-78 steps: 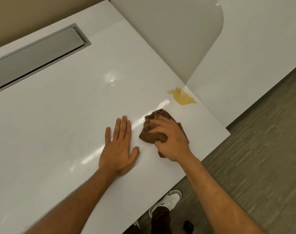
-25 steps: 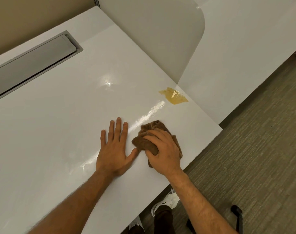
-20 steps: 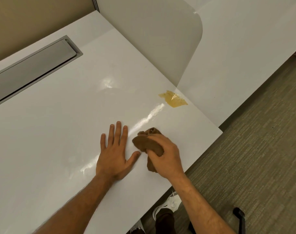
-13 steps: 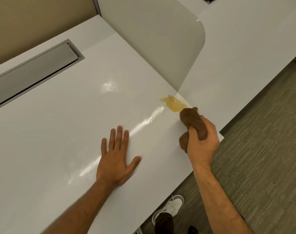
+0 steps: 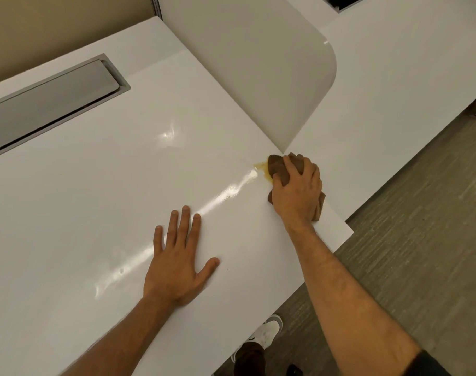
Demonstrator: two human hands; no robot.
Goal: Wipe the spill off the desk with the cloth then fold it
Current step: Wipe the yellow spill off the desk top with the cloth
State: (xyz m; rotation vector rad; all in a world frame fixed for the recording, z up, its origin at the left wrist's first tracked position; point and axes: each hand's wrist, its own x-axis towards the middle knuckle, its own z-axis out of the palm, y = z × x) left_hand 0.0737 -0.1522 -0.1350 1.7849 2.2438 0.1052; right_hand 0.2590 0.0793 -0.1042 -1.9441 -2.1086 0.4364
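right hand clutches cloth on spill — left hand flat, apart

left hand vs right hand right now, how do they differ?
The left hand lies flat with its fingers spread, holding nothing; the right hand is curled around the bunched brown cloth. The left hand sits mid-desk on bare white surface; the right hand is farther out, near the desk's corner, pressing the cloth onto the yellow spill. Both rest palm-down on the desk.
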